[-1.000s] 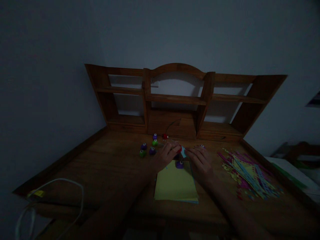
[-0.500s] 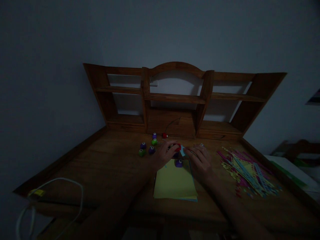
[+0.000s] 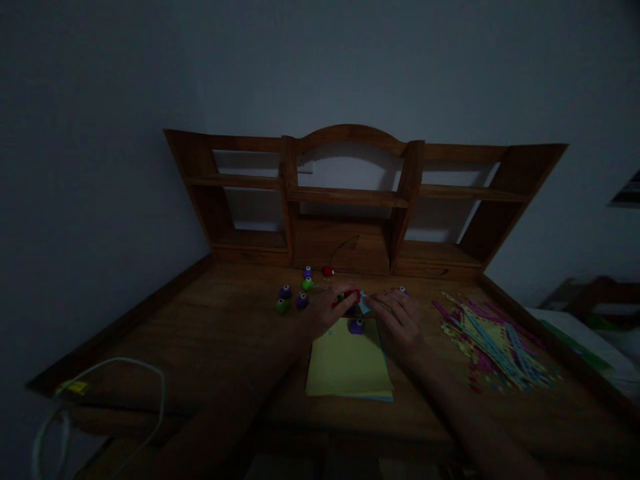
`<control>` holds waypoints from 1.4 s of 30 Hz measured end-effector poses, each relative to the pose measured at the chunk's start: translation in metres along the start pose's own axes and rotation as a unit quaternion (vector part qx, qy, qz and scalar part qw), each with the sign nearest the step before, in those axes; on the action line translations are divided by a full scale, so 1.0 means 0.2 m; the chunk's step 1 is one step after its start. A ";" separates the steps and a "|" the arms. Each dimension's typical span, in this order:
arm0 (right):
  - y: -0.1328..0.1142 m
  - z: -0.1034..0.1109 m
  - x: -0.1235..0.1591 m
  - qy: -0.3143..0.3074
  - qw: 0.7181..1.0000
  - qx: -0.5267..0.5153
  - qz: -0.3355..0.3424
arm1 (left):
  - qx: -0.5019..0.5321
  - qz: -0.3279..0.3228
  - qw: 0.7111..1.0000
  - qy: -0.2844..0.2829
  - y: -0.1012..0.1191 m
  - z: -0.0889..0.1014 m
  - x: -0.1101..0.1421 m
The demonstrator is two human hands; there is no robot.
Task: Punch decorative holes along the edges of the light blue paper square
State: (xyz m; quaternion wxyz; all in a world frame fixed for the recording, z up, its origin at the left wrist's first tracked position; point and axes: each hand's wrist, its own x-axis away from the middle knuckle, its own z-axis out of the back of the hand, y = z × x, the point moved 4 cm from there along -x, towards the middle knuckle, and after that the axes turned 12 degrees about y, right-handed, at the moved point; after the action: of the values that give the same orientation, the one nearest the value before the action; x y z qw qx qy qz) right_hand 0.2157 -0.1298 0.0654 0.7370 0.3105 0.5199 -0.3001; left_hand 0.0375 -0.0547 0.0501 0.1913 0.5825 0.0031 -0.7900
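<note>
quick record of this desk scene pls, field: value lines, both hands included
left hand: fingers around a small red object
right hand: fingertips at a light blue piece, grip unclear
between forearms: paper stack, yellow sheet uppermost
on stack: purple figure near its far edge
left of hands: small purple and green figures
right of hands: pile of coloured strips
back of desk: wooden shelf unit
light: dim, fine detail hard to see
</note>
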 end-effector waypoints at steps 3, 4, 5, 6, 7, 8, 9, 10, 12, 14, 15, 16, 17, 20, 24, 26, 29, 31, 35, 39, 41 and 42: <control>0.00 0.00 0.00 -0.005 1.000 -0.001 0.004 | -0.037 -0.089 0.995 -0.016 0.02 0.00 0.01; 0.00 0.00 0.00 -0.005 1.000 0.000 0.006 | -0.045 -0.110 0.993 -0.014 0.02 0.00 0.01; 0.00 0.00 0.00 -0.005 1.000 0.000 0.008 | -0.051 -0.119 0.992 -0.011 0.03 0.00 0.01; 0.00 0.00 0.00 -0.004 1.000 0.000 0.010 | -0.053 -0.116 0.992 -0.005 0.03 0.01 0.00; 0.00 0.00 0.00 -0.004 1.000 0.001 0.011 | -0.055 -0.107 0.993 -0.001 0.03 0.01 0.00; 0.00 0.00 0.00 -0.003 1.000 0.001 0.012 | -0.056 -0.097 0.994 0.002 0.03 0.01 -0.01; 0.00 0.00 0.00 -0.002 1.000 0.002 0.014 | -0.057 -0.091 0.994 0.002 0.04 0.01 -0.01; 0.00 0.00 0.00 -0.001 1.000 0.003 0.016 | -0.058 -0.087 0.995 -0.002 0.04 0.01 -0.01; 0.00 0.01 0.00 0.004 1.000 0.004 0.017 | -0.061 -0.080 0.995 -0.009 0.05 0.01 -0.02; -0.01 0.01 -0.01 0.003 1.000 0.004 0.014 | -0.063 -0.074 0.995 -0.014 0.05 0.01 -0.02; -0.01 0.01 -0.01 0.000 1.000 0.004 0.011 | -0.064 -0.072 0.995 -0.013 0.05 0.01 -0.02; -0.01 0.01 -0.01 -0.003 1.000 0.004 0.007 | -0.065 -0.074 0.995 -0.010 0.05 0.01 -0.02; -0.01 0.01 -0.01 -0.007 1.000 0.003 0.005 | -0.067 -0.082 0.994 -0.006 0.05 0.01 -0.02; 0.00 0.00 -0.01 -0.004 1.000 -0.004 -0.004 | -0.074 -0.122 0.990 -0.004 0.06 0.02 -0.02; 0.01 -0.01 0.00 0.004 1.000 -0.007 -0.012 | -0.078 -0.152 0.985 -0.018 0.06 0.01 -0.01; 0.00 0.00 -0.01 0.006 1.000 -0.004 -0.009 | -0.073 -0.146 0.987 -0.009 0.05 0.01 -0.01; -0.01 0.01 -0.01 0.002 1.000 -0.003 -0.001 | -0.070 -0.136 0.988 0.006 0.05 0.01 0.00; -0.01 0.01 -0.02 -0.004 1.000 -0.004 0.000 | -0.076 -0.133 0.988 -0.002 0.05 0.01 -0.01; 0.00 0.00 -0.01 -0.005 1.000 0.001 0.000 | -0.084 -0.129 0.987 -0.035 0.06 0.01 -0.01; 0.00 0.00 0.00 -0.004 1.000 0.009 0.012 | -0.069 -0.120 0.989 -0.049 0.05 0.01 0.00; 0.00 0.00 -0.01 -0.002 1.000 0.011 0.013 | -0.064 -0.108 0.990 -0.058 0.05 0.01 0.00; 0.00 0.00 -0.01 -0.003 1.000 0.010 0.012 | -0.062 -0.104 0.991 -0.064 0.05 0.00 0.00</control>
State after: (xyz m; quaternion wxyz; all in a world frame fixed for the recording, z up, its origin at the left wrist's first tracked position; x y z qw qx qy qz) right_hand 0.2155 -0.1298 0.0673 0.7389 0.3236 0.5111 -0.2969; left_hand 0.0400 -0.0646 0.0517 0.1438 0.5146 0.1003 -0.8393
